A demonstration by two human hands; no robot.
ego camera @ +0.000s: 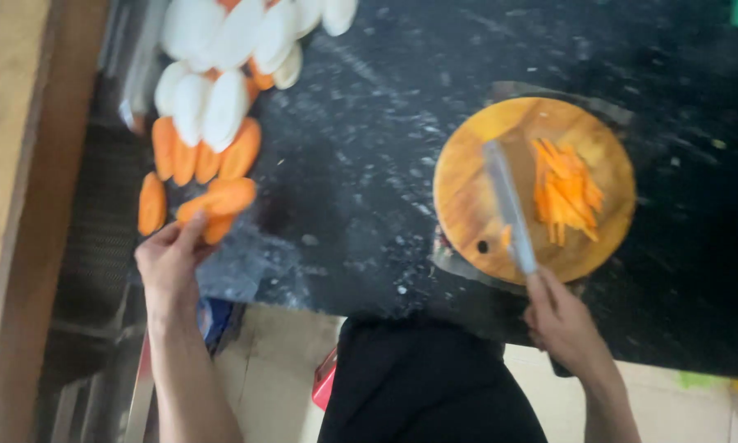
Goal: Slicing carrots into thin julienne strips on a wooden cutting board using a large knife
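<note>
A: Quick pass, biggest first. What's under my hands?

B: Dark speckled table [369, 164], running out ahead of both hands. Then the round wooden cutting board [475, 205], just beyond your right hand [564, 321].

A: Right. That right hand is closed around the handle of the knife [508, 205]; the blade lies across the board, pointing away from me. To the right of the blade is the pile of orange carrot strips [567, 193], already cut thin.

B: And the left hand [170, 258]?

A: Far out to my left, fingers pinched on an orange carrot slice [209, 215] at the near edge of a heap. Just beyond my fingertips, more carrot slices [201, 156]; beyond those, white oval slices [221, 49], some white root, can't tell which. It's blurry, so the grip is my best read: touching, likely pinching.

B: Step in hand?

A: I'd judge it as fetching the next slice for cutting into strips. One batch is done on the board, and plenty of slices are uncut.

B: Next move needs?

A: Probably carrying the slice across to the board, laying it flat left of the strips, with the knife lifted clear so my fingers stay away from the edge.
</note>
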